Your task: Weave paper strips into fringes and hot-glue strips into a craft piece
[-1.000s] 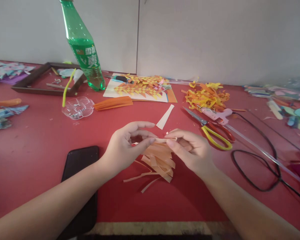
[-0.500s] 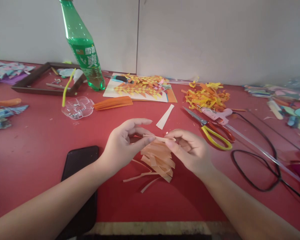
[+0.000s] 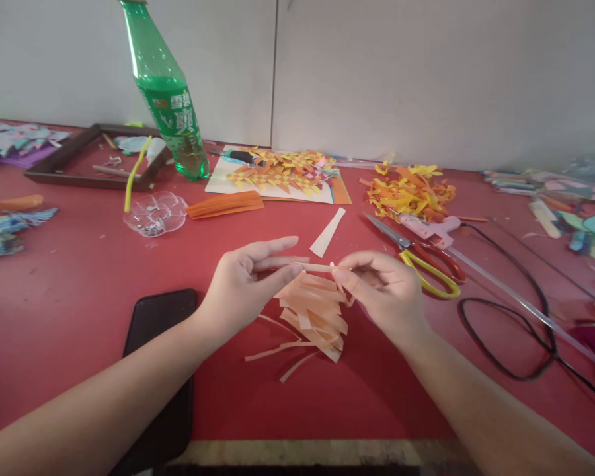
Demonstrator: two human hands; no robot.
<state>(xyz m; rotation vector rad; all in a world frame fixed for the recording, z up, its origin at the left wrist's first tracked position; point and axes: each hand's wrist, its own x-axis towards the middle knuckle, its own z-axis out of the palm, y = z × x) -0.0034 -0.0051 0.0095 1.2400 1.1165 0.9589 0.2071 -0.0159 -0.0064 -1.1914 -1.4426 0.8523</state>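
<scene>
A narrow cream paper strip (image 3: 320, 268) is stretched level between my hands. My left hand (image 3: 250, 277) pinches its left end between thumb and fingers, with the index finger raised. The right end is pinched by my right hand (image 3: 384, 284), thumb against forefinger. Just below lies a loose heap of peach paper strips (image 3: 312, 311), a few thin ones trailing to the left. A cream paper piece (image 3: 327, 233), wider at one end, rests on the table beyond my fingers.
Scissors (image 3: 429, 264) and a pink glue gun (image 3: 434, 230) with a black cord lie at right. Behind are yellow and orange scraps (image 3: 411, 192). A green bottle (image 3: 178, 125), a clear flower-shaped dish (image 3: 156, 215), a dark frame (image 3: 69, 178) and a black phone (image 3: 158, 317) are at left.
The strip, looped at its right end before, now looks flat and straight between my fingers. My right hand has shifted slightly to the right.
</scene>
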